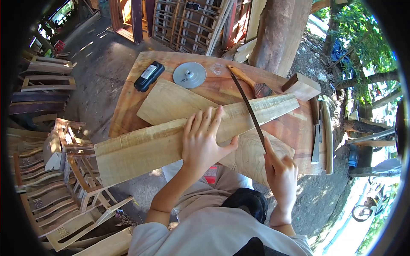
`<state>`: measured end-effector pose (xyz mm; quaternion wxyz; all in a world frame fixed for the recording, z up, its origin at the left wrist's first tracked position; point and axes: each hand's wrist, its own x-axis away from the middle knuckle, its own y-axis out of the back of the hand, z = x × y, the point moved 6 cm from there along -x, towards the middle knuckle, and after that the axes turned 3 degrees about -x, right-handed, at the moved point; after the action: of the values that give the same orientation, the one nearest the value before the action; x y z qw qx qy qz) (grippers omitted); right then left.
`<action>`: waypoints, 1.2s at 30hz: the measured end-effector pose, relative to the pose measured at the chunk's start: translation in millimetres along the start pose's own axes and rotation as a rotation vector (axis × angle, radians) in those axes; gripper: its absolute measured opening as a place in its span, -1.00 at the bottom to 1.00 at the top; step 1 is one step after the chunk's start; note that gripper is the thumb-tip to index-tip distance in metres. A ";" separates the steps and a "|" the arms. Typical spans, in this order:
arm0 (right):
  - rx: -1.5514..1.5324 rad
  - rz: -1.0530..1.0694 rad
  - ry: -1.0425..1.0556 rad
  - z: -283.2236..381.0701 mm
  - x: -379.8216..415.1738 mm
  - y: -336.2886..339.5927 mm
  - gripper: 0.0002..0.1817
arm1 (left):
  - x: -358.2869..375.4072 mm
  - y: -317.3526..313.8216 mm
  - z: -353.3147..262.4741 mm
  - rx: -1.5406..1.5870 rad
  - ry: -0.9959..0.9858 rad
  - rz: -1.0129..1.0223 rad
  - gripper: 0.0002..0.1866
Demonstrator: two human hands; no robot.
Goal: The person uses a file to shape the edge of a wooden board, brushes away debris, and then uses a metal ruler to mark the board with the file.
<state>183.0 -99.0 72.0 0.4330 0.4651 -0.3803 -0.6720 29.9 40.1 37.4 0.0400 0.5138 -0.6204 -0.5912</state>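
A long pale wooden board [141, 151] lies slanted across the table, over another flat plank [171, 98]. My left hand [203, 141] presses on the board near its middle, fingers stretched out and thumb spread. My right hand [279, 175] is closed around the near end of a long, narrow dark blade [253, 115]; its grip is hidden in my fingers. The blade crosses the board's upper edge to the right of my left hand, its far end beside a brush [245, 79] with a wooden handle. A second pale plank [273, 151] shows under the board.
The wooden table [124, 113] holds a black case-like object with a white label [149, 76], a grey disc [189, 75], a wooden block [302, 86] and a dark-bladed tool [316, 143] near the right edge. Wooden chair frames [85, 175] stand at left, a tree trunk [275, 36] behind.
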 end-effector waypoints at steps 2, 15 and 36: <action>-0.036 0.034 -0.026 -1.3 14.6 6.0 -0.43 | 0.3 -1.2 -1.0 -0.003 -0.012 -0.004 -0.22; -0.087 0.009 0.010 -7.5 2.6 11.1 -0.44 | -0.5 -2.7 -3.1 -0.065 0.010 -0.050 -0.24; -0.087 0.062 -0.071 1.3 14.0 12.6 -0.42 | 8.1 -7.2 -3.5 -0.008 -0.078 0.102 -0.14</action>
<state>182.0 -116.2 79.8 0.4600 0.4097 -0.3799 -0.6901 32.6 33.7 28.4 0.0482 0.4580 -0.6446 -0.6103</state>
